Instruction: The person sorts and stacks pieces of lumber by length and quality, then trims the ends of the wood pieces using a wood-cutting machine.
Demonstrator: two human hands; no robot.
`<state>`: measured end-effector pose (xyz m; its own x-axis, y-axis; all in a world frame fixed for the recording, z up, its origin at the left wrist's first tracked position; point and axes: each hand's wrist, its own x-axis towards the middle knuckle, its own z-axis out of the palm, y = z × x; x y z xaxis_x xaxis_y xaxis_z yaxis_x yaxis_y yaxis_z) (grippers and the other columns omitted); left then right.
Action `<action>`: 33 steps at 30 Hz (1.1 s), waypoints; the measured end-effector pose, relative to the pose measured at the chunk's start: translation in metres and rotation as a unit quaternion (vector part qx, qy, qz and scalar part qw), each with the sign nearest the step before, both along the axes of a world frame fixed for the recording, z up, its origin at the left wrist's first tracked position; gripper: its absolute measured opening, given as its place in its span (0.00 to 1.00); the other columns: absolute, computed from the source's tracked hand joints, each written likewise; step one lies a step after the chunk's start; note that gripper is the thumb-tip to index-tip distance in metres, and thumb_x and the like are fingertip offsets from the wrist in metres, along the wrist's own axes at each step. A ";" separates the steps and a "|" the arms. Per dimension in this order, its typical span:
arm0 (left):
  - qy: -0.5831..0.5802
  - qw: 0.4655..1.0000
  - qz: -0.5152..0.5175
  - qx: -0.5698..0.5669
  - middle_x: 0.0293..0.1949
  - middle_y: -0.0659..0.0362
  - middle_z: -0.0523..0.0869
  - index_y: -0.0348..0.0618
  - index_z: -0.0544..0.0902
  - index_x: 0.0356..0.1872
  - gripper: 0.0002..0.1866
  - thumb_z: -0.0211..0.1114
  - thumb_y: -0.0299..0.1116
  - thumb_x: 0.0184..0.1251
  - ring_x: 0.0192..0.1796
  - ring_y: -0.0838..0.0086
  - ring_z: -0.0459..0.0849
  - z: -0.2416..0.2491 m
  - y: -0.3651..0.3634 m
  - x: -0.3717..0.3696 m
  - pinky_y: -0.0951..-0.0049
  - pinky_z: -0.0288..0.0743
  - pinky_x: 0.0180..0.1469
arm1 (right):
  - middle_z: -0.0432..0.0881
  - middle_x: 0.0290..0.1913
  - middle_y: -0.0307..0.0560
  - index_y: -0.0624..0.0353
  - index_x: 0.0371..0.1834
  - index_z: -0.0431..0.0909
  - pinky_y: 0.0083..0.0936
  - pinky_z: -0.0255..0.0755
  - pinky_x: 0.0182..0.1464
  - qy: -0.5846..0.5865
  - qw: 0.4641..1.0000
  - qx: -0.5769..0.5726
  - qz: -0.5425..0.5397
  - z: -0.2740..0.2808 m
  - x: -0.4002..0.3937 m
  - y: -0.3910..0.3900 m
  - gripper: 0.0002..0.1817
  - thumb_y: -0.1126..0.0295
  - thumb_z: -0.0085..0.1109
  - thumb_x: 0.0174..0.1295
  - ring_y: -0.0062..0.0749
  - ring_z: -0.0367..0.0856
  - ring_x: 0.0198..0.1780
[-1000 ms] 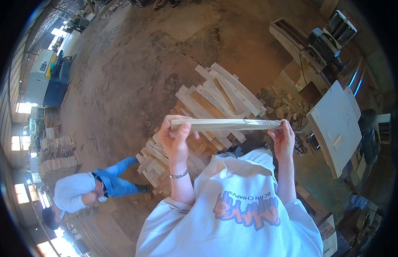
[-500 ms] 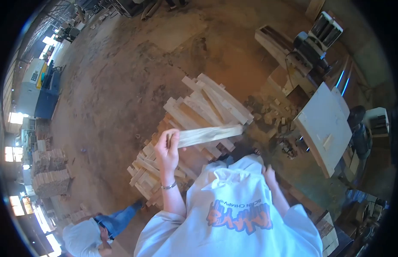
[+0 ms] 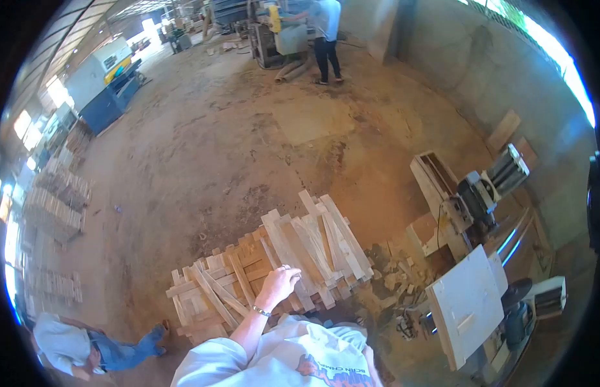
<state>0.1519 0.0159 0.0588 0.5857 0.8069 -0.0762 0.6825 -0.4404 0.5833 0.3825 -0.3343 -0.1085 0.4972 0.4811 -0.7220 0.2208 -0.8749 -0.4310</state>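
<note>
My left hand [image 3: 278, 286], with a metal band at the wrist, hangs over the middle of a pile of wooden planks [image 3: 287, 248]. Its fingers are loosely curled together, and no plank shows in them. The planks are pale and lie crosswise in layers, longer ones at the right and shorter ones at the left. My right hand is out of sight; only a bit of the right arm shows beside my shirt.
Wood offcuts [image 3: 400, 274] lie on the floor right of the pile. Beyond them stand a pale tabletop [image 3: 467, 306] and machinery [image 3: 477, 200]. One person [image 3: 325, 32] stands at a machine far ahead; another [image 3: 87, 345] is at the lower left. Stacked wood [image 3: 54, 206] is at the left.
The plank that was in my left hand is no longer in it. The view has tilted up, showing a person at the far machine. My right hand has dropped out of view.
</note>
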 end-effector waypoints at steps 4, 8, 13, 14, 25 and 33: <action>-0.006 1.000 -0.004 0.006 0.44 0.50 0.89 0.46 0.88 0.47 0.11 0.64 0.35 0.68 0.45 0.54 0.88 -0.002 0.003 -0.009 0.57 0.83 0.49 | 0.85 0.39 0.72 0.66 0.37 0.82 0.55 0.77 0.47 -0.039 0.998 0.026 0.047 0.012 0.022 0.037 0.23 0.51 0.55 0.68 0.70 0.84 0.44; 0.001 0.999 0.028 -0.023 0.45 0.49 0.88 0.47 0.88 0.48 0.11 0.63 0.34 0.70 0.46 0.56 0.88 -0.009 0.001 -0.016 0.58 0.83 0.50 | 0.85 0.39 0.72 0.66 0.37 0.82 0.55 0.77 0.48 -0.092 0.990 0.040 0.101 0.033 0.048 0.087 0.23 0.52 0.55 0.68 0.70 0.84 0.44; 0.010 0.999 -0.009 -0.029 0.45 0.52 0.89 0.50 0.88 0.50 0.12 0.61 0.36 0.72 0.44 0.57 0.89 -0.021 0.003 -0.005 0.58 0.83 0.48 | 0.85 0.39 0.72 0.65 0.38 0.82 0.55 0.77 0.48 -0.126 0.983 0.050 0.126 0.053 0.066 0.105 0.23 0.52 0.55 0.68 0.69 0.84 0.44; 0.001 1.000 -0.006 -0.030 0.45 0.52 0.88 0.49 0.88 0.48 0.11 0.61 0.35 0.72 0.45 0.57 0.89 -0.019 0.004 -0.003 0.58 0.83 0.48 | 0.85 0.39 0.72 0.65 0.38 0.82 0.55 0.77 0.48 -0.129 0.981 0.049 0.133 0.055 0.067 0.105 0.23 0.52 0.55 0.68 0.69 0.84 0.44; -0.047 0.997 0.058 -0.038 0.44 0.52 0.88 0.48 0.88 0.48 0.11 0.60 0.36 0.73 0.44 0.57 0.89 -0.030 0.003 -0.019 0.58 0.83 0.48 | 0.85 0.40 0.72 0.65 0.38 0.82 0.55 0.78 0.49 -0.154 0.971 0.043 0.179 0.057 0.077 0.119 0.22 0.53 0.54 0.68 0.69 0.84 0.45; -0.055 0.996 0.064 -0.043 0.42 0.51 0.87 0.47 0.88 0.42 0.08 0.62 0.35 0.70 0.44 0.55 0.88 -0.036 0.000 -0.019 0.57 0.82 0.47 | 0.85 0.40 0.73 0.65 0.39 0.83 0.55 0.78 0.49 -0.157 0.966 0.033 0.204 0.062 0.075 0.128 0.22 0.53 0.54 0.68 0.68 0.85 0.45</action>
